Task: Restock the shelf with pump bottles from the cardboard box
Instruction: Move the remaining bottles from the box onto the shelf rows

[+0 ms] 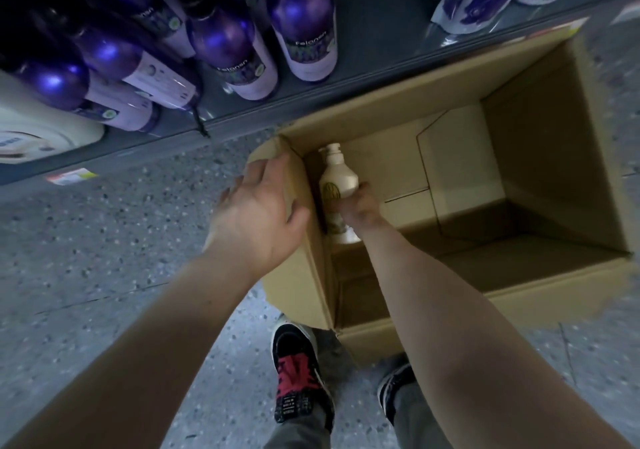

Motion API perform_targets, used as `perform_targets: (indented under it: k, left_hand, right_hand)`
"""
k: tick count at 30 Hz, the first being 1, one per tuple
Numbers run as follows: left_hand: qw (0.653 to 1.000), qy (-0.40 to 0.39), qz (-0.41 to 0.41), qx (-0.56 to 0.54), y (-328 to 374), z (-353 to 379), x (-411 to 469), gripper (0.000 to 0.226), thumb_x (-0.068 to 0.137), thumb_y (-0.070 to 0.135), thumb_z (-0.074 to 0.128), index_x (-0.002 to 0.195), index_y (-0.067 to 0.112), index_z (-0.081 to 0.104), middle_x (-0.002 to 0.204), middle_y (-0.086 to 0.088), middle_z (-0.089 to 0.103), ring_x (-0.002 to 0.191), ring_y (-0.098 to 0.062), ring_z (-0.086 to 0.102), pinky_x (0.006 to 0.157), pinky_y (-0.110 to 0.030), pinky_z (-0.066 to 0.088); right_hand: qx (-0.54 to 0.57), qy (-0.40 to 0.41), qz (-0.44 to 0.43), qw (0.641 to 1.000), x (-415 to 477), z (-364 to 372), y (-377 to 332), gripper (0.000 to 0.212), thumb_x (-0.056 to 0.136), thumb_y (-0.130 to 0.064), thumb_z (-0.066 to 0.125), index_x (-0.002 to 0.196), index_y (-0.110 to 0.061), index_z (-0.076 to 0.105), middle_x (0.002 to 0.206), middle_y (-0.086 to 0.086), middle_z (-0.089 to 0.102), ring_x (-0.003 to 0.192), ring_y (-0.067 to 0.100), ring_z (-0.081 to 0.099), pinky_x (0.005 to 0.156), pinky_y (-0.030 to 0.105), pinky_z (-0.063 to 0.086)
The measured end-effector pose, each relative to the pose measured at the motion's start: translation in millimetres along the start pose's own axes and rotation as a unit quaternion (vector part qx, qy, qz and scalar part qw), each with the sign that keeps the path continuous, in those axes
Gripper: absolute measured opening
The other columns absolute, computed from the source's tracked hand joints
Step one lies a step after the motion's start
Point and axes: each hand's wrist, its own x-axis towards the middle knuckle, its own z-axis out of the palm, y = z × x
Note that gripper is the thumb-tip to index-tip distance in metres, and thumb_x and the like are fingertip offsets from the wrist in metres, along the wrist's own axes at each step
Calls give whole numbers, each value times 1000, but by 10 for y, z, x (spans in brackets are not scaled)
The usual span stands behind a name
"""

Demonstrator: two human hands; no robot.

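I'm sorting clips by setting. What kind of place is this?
Most likely a shop aisle: a low shelf lined with matching purple bottles, a price tag on its edge, and a cardboard box on the speckled floor.

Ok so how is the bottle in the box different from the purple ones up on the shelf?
The cream pump bottle is pale all over; the purple bottles are dark and glossy with lighter labels. The cream one is alone inside the cardboard box, gripped by the right hand, while the purple ones stand grouped on the shelf, untouched. The left hand rests on the box's flap. Both kinds have labelled bodies narrowing to a neck.
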Motion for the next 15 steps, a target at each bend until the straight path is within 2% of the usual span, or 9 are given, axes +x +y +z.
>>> perform_targets:
  k: [2, 5, 8, 10, 15]
  left_hand:
    - [1000, -8, -2, 3, 31, -80, -70, 70, 97, 37, 54, 159, 21, 28, 155, -12, 42, 134, -40, 49, 108, -50, 40]
    - [1000, -23, -3, 9, 125, -331, -290, 70, 97, 40, 53, 159, 21, 28, 154, -13, 42, 133, -41, 49, 107, -52, 42]
    - [999, -44, 10, 17, 224, -751, -637, 68, 98, 40, 51, 158, 20, 27, 156, -11, 42, 135, -39, 47, 105, -50, 42]
    - [999, -45, 20, 17, 281, -1152, -917, 65, 98, 40, 52, 155, 19, 30, 152, -12, 44, 132, -40, 49, 104, -49, 42]
    - [997, -9, 59, 47, 297, -2443, -1648, 63, 96, 39, 53, 152, 16, 34, 150, -14, 45, 131, -42, 48, 105, -50, 44]
  right_hand:
    - [24, 1, -8, 1000, -235, -175, -35, 61, 71, -14, 91, 120, -13, 55, 111, 5, 68, 100, 27, 67, 87, 40, 60]
    - [31, -4, -26, 999, -719, -521, -156, 72, 58, -14, 96, 120, -17, 59, 110, 7, 74, 99, 30, 74, 87, 50, 62]
    - [10, -18, -59, 998, -1539, -914, -496, 73, 60, -11, 96, 122, -18, 58, 111, 5, 73, 103, 29, 73, 89, 50, 62]
    - [-9, -17, -84, 996, -2173, -1142, -781, 64, 64, -11, 96, 117, -19, 61, 109, 4, 73, 104, 28, 73, 90, 47, 61]
    - [-37, 27, -193, 980, -3947, -1379, -1525, 65, 63, -12, 95, 117, -17, 60, 115, 5, 72, 107, 28, 70, 94, 50, 58]
